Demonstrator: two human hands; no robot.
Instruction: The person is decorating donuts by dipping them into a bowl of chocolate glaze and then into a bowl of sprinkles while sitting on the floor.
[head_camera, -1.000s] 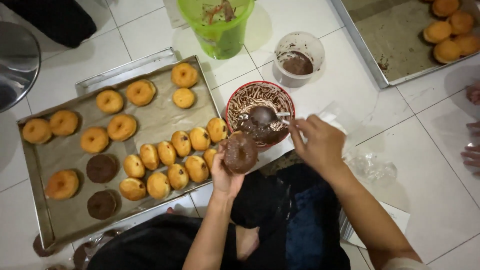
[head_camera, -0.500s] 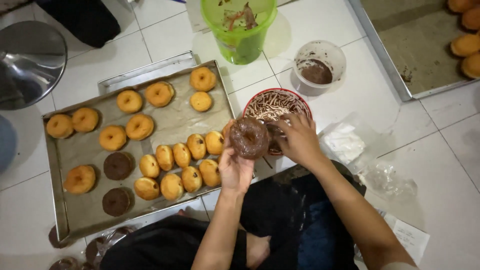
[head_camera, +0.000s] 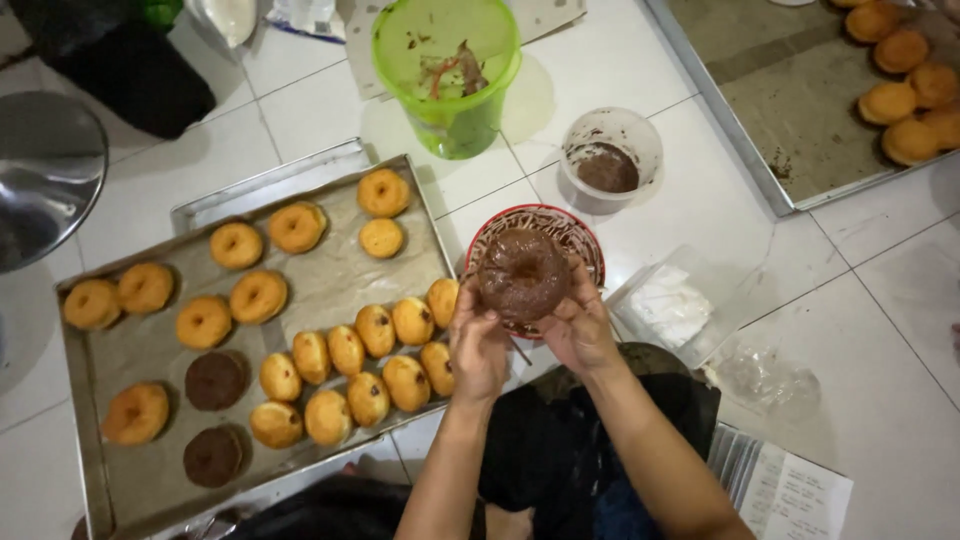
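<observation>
Overhead, from the head view: both hands, left hand (head_camera: 478, 345) and right hand (head_camera: 578, 325), pinch a chocolate-coated donut (head_camera: 522, 274) by its edges, fingers closed lightly on it, above the red bowl (head_camera: 585, 238). Best kept level over the bowl so drips fall there, fingertips off the glaze. Tray (head_camera: 330, 290) lies left.

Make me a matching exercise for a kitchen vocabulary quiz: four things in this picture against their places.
Things:
1. chocolate-coated doughnut
2. green bucket
3. two dark doughnuts
4. clear cup of chocolate

Places:
a. on the near tray, lower left
b. held by the left hand and right hand over the red bowl
c. right of the green bucket
d. beyond the near tray

Pairs: 1-b, 2-d, 3-a, 4-c
</observation>
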